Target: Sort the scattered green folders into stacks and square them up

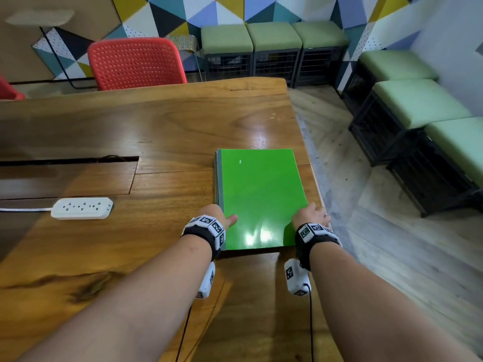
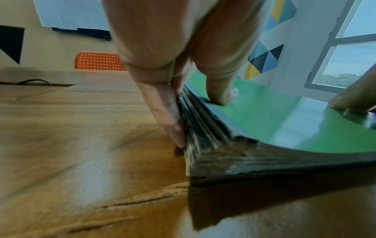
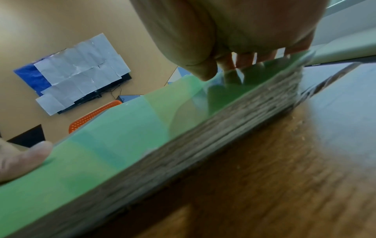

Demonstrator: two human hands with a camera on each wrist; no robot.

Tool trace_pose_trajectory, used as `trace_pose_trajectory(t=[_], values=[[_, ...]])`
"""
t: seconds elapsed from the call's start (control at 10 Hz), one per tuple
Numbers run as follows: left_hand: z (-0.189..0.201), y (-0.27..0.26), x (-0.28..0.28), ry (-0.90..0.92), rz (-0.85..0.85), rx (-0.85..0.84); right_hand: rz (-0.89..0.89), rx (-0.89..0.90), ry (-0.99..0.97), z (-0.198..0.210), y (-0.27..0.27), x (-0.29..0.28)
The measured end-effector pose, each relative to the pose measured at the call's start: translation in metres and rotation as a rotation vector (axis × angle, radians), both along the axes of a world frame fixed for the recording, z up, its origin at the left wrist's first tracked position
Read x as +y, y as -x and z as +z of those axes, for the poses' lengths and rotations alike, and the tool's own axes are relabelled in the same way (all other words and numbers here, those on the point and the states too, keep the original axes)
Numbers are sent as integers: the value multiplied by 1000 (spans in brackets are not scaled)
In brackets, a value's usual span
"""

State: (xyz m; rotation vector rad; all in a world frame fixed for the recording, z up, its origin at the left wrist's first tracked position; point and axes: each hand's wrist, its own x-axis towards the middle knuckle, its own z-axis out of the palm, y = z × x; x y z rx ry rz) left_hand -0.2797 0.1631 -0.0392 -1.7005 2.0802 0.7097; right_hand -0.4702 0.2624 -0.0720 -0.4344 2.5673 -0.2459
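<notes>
Between your hands, glossy green card cover on the folder stack (image 1: pixel 261 197), its layered paper edges rough, under them your worktop (image 1: pixel 156 131) of polished, grained wood

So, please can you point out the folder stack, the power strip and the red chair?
green folder stack (image 1: pixel 261 197): head view, middle of top cover.
power strip (image 1: pixel 82 208): head view, top face.
red chair (image 1: pixel 136 64): head view, perforated backrest.

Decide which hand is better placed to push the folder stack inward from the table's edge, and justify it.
Right. The right hand holds the stack of green folders on the side beside the table edge, so it can push inward. The left hand would have to pull.
</notes>
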Motion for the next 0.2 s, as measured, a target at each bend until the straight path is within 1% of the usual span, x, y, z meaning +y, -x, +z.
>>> trace_pose_trajectory(t=[0.1, 0.2], values=[[-1, -7, -2, -14, -3, 48, 9, 18, -6, 12, -8, -2], [3, -20, -14, -54, 55, 127, 60, 41, 0, 36, -25, -6]])
